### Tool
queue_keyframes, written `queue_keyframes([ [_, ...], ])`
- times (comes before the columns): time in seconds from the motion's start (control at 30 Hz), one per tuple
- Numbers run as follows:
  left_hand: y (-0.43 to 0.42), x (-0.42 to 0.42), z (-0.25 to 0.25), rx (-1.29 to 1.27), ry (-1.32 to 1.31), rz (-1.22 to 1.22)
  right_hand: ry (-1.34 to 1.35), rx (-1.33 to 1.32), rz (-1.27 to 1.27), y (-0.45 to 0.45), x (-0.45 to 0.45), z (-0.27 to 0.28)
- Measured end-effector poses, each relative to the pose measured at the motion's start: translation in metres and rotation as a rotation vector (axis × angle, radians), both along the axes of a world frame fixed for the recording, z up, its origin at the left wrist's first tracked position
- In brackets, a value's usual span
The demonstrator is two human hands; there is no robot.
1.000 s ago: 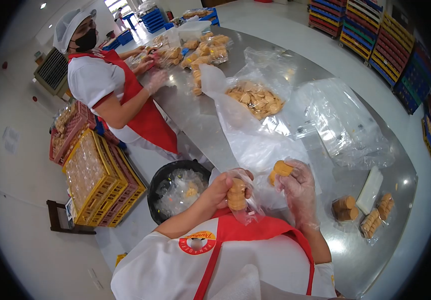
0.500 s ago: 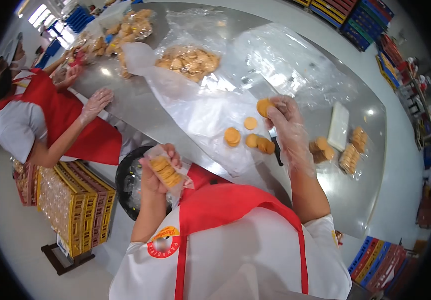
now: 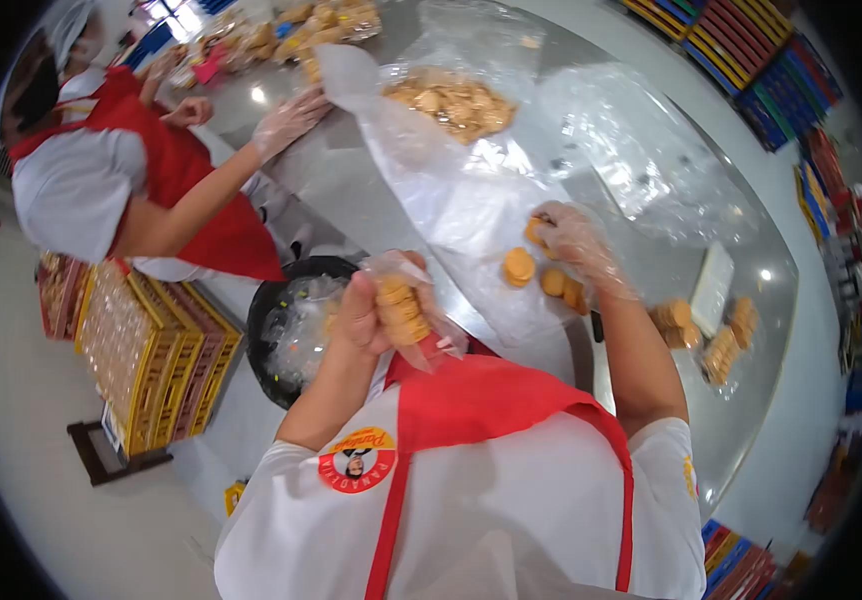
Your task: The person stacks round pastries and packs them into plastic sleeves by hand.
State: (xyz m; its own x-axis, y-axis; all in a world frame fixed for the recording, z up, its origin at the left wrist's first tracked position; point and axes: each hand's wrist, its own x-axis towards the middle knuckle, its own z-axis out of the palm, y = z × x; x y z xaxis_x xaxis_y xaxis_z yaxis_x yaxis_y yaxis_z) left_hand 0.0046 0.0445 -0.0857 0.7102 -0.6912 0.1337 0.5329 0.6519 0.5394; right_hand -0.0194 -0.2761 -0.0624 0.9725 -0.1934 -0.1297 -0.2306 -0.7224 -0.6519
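My left hand (image 3: 363, 315) is closed around a small clear plastic bag of round cookies (image 3: 403, 312), stacked in a row and held above the table's near edge. My right hand (image 3: 579, 240), in a clear glove, reaches low over the plastic sheet with its fingers pinching a round golden cookie (image 3: 534, 231). Just below the fingers lie a short stack of cookies (image 3: 518, 267) and a tipped row of cookies (image 3: 559, 285). The black knife handle (image 3: 598, 327) shows beside my right forearm.
Packed cookies (image 3: 721, 355) lie near a white block (image 3: 713, 288) at right. A big bag of cookies (image 3: 456, 103) rests farther back. A co-worker in a red apron (image 3: 186, 160) stands at left, near a black bin (image 3: 261, 345) and stacked yellow crates (image 3: 156, 370).
My right hand has lowered with the cookie toward the sheet. The left hand has tilted the bag more upright. The view has shifted, and the co-worker's gloved hand now reaches farther over the table.
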Motion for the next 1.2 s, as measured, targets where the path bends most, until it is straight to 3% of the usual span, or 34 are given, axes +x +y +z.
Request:
queue_keyframes([
  [0.1, -0.004, -0.003, 0.009, -0.014, -0.013, 0.047, 0.080, -0.014, -0.050, 0.007, 0.006, 0.008],
  [0.2, -0.003, -0.002, 0.009, -0.032, 0.000, 0.041, -0.306, -0.422, 0.017, 0.018, -0.005, 0.019],
  [0.3, -0.002, 0.000, 0.008, 0.011, -0.001, 0.047, -0.552, -0.041, 0.053, 0.053, -0.025, 0.065],
  [0.37, -0.003, 0.000, 0.010, 0.049, 0.056, 0.055, -0.486, 0.530, 0.326, 0.070, -0.045, 0.091],
  [0.47, -0.008, 0.000, 0.011, 0.105, 0.183, 0.067, -0.737, 0.073, 0.681, 0.091, -0.058, 0.112],
  [0.6, -0.006, 0.001, 0.003, 0.154, 0.244, 0.112, -0.828, -0.077, 0.549, 0.103, -0.066, 0.115],
  [0.67, -0.005, 0.000, 0.012, 0.164, 0.211, 0.146, -0.906, 0.024, 0.493, 0.101, -0.064, 0.113],
  [0.77, 0.002, 0.007, -0.002, 0.095, 0.216, 0.023, -0.853, 0.061, 0.549, 0.100, -0.070, 0.114],
  [0.8, -0.005, 0.001, 0.005, 0.142, 0.215, 0.129, -0.779, 0.052, 0.561, 0.101, -0.068, 0.107],
  [0.9, -0.008, -0.004, 0.009, 0.214, 0.053, 0.141, -0.568, 0.060, 0.427, 0.114, -0.072, 0.104],
  [1.1, -0.023, -0.017, 0.012, 0.259, 0.030, 0.020, -0.481, 0.112, 0.549, 0.120, -0.067, 0.106],
  [1.2, -0.022, -0.015, 0.002, 0.249, 0.034, -0.081, -0.295, 0.204, 0.528, 0.113, -0.071, 0.106],
])
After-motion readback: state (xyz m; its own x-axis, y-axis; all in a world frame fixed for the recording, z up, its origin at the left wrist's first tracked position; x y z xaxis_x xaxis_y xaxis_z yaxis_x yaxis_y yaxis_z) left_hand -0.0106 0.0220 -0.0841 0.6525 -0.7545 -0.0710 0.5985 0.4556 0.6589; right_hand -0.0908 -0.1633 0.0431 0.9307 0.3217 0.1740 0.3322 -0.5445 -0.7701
